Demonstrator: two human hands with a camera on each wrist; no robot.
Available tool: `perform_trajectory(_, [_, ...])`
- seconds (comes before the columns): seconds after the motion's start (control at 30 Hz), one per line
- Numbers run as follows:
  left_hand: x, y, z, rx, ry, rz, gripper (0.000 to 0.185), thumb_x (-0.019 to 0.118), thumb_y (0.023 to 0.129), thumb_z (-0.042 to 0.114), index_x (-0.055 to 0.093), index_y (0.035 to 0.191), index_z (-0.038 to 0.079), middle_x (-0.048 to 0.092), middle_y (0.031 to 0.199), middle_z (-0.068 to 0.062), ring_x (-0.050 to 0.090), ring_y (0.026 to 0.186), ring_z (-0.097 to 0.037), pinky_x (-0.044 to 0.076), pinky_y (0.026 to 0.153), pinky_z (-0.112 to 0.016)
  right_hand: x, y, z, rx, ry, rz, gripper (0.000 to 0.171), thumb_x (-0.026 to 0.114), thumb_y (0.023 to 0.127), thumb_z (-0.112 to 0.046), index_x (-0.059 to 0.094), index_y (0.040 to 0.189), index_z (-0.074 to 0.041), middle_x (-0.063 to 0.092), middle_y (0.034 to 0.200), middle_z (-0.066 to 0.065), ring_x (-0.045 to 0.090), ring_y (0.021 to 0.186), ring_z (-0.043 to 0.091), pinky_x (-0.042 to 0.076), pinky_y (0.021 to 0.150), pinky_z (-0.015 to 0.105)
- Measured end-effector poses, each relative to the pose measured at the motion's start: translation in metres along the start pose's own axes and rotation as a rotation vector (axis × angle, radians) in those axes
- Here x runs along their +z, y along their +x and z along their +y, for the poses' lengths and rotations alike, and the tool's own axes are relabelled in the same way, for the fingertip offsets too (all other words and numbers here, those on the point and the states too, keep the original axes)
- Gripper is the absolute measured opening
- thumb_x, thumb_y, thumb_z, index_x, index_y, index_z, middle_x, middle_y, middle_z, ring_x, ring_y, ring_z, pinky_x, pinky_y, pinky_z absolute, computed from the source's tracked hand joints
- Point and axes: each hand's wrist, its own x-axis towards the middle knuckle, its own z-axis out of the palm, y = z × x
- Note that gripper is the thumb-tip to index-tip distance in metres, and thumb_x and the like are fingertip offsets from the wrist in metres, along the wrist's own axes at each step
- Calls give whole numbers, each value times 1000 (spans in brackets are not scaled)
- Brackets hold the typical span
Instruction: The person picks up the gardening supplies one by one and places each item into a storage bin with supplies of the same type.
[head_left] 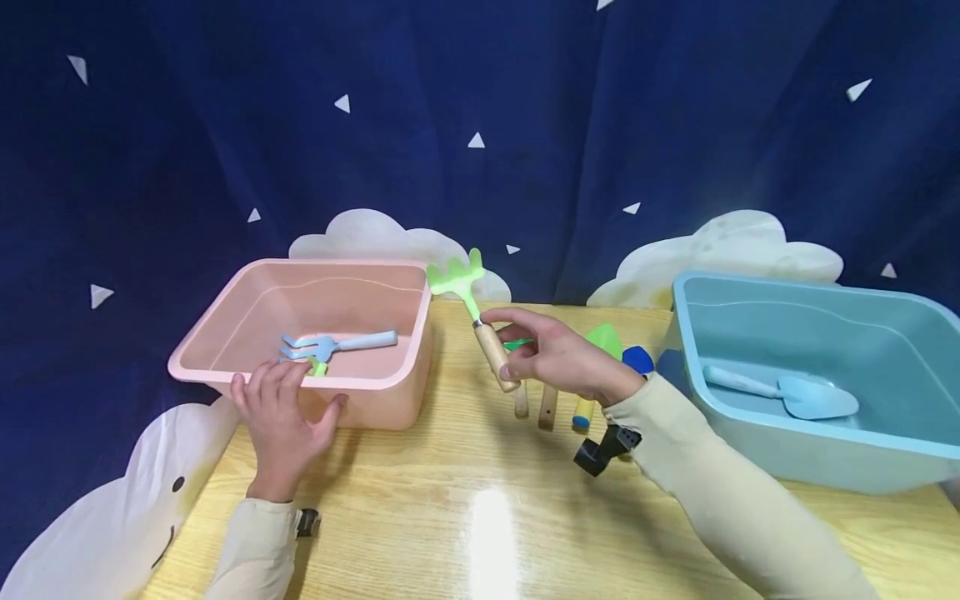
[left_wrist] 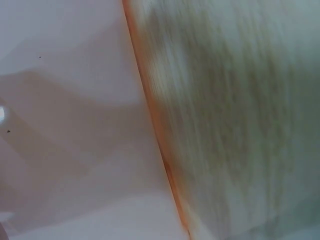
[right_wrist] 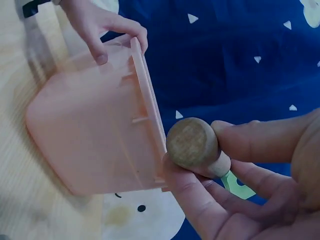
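My right hand (head_left: 551, 360) pinches the wooden handle of a green toy rake (head_left: 468, 310), held in the air just right of the pink tub (head_left: 225, 312). The right wrist view shows the rake's handle end (right_wrist: 192, 145) between thumb and fingers. My left hand (head_left: 281, 421) rests on the pink tub's near rim, fingers over the edge and thumb on the front wall; in the right wrist view the left hand (right_wrist: 107, 32) holds the pink tub (right_wrist: 90, 130). Inside the tub lie a blue toy fork (head_left: 337, 343) and a small green piece (head_left: 318, 367).
A blue tub (head_left: 825, 450) at the right holds a blue toy trowel (head_left: 787, 393). More toy tools (head_left: 581, 396) with wooden and yellow handles lie on the wooden table (head_left: 465, 517) behind my right hand. A dark blue curtain hangs behind. The left wrist view is a blur of pink wall and table.
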Motion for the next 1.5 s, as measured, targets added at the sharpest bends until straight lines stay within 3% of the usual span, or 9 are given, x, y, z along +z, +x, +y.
perform_trajectory(0.2, [2, -1, -1, 7, 6, 13, 60, 69, 72, 46, 63, 114, 3, 62, 111, -18, 48, 117, -40, 13, 114, -64, 1, 4, -20, -33, -14, -46, 71, 65, 85, 3, 43, 148, -22, 56, 135, 15, 69, 93, 22, 54, 83, 32])
perform_trajectory(0.5, [3, -1, -1, 18, -2, 41, 59, 69, 72, 46, 64, 112, 3, 62, 108, -18, 49, 115, -40, 14, 114, -62, -1, 9, -37, 13, 21, -103, 70, 69, 85, 1, 46, 144, -29, 57, 134, 9, 69, 100, 22, 54, 91, 35])
perform_trajectory(0.63, [3, -1, 0, 21, -8, 46, 59, 68, 74, 47, 64, 111, 2, 62, 107, -19, 49, 113, -41, 14, 115, -61, -1, 13, -46, 2, 26, -109, 70, 67, 84, 5, 45, 144, -25, 58, 133, 12, 69, 96, 23, 56, 88, 35])
perform_trajectory(0.97, [3, -1, 1, 12, -14, 34, 58, 70, 71, 44, 64, 112, 2, 62, 109, -18, 48, 114, -40, 13, 115, -62, -11, 51, -55, -91, -124, -181, 67, 67, 82, 8, 51, 139, -22, 62, 130, 13, 70, 96, 24, 57, 85, 34])
perform_trajectory(1.27, [5, -2, 2, 9, -23, 41, 58, 70, 69, 42, 63, 110, 1, 61, 107, -18, 48, 114, -40, 13, 112, -66, -19, 72, -70, -117, -168, -207, 64, 64, 84, 7, 50, 141, -19, 60, 131, 12, 61, 112, 26, 57, 88, 35])
perform_trajectory(1.5, [3, 0, 0, 6, -14, 37, 57, 71, 70, 43, 64, 108, 1, 61, 106, -18, 48, 113, -40, 11, 114, -61, -13, 85, -76, -107, -123, -204, 62, 61, 86, 10, 50, 140, -17, 60, 131, 13, 61, 112, 27, 59, 85, 36])
